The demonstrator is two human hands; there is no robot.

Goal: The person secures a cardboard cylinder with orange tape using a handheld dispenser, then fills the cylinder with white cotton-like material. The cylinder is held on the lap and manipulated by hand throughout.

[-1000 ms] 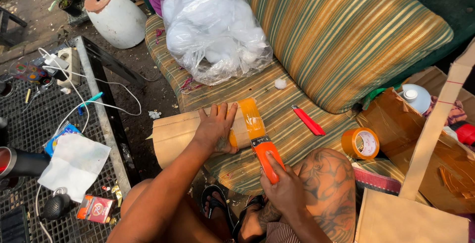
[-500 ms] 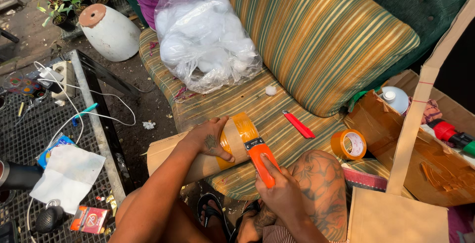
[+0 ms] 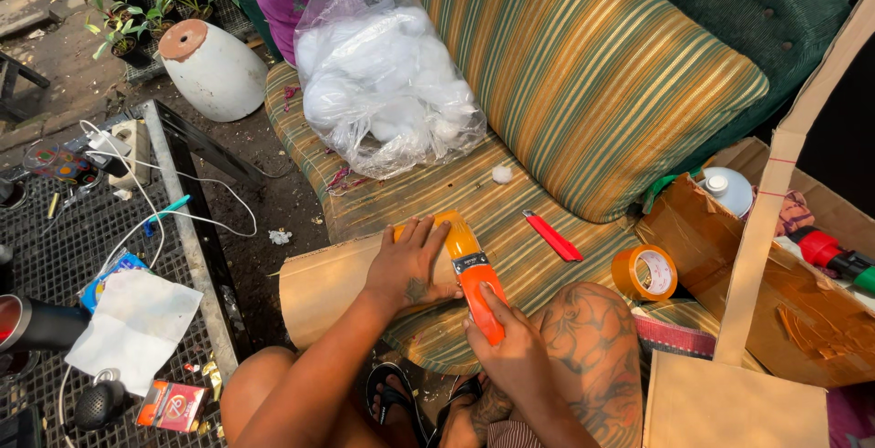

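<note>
Packaging-wise, going off the striped sofa cushion (image 3: 583,74): a clear plastic bag (image 3: 383,74) stuffed with white fluff leans right against its left side. Off to its right sits an open brown cardboard box (image 3: 784,293). Well down-left, on the metal grate (image 3: 55,257), there's a small flat red-and-orange packet (image 3: 171,404) and a blue packet (image 3: 102,277) half under white paper (image 3: 135,325).

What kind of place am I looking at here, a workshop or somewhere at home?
Probably an informal outdoor work spot at a home, not a workshop: a striped green-and-yellow sofa cushion serves as the work surface, bare dirt ground lies beside it with small potted plants, and brown cardboard boxes stand nearby.
</note>
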